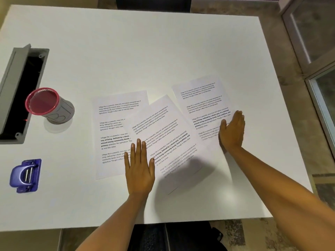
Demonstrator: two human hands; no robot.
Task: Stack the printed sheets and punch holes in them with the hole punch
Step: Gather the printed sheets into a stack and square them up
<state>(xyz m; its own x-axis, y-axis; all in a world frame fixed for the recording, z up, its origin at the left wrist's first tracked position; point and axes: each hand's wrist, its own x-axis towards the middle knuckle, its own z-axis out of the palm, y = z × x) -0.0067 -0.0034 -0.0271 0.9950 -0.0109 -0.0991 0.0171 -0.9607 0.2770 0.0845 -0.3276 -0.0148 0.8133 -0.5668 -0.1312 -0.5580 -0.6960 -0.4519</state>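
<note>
Three printed sheets lie fanned out on the white table (163, 51). The left sheet (112, 127) lies nearly straight, the middle sheet (163, 134) is tilted and overlaps it, and the right sheet (203, 105) is tilted too. My left hand (139, 169) rests flat, fingers together, on the overlap of the left and middle sheets. My right hand (233, 131) lies flat on the lower part of the right sheet. The blue hole punch (25, 175) sits apart at the table's near left, far from both hands.
A pink mesh pen cup (49, 105) stands at the left. Behind it is an open grey cable box (20, 91) set into the table. The table's near edge runs just below my forearms; the right edge is close to the right sheet.
</note>
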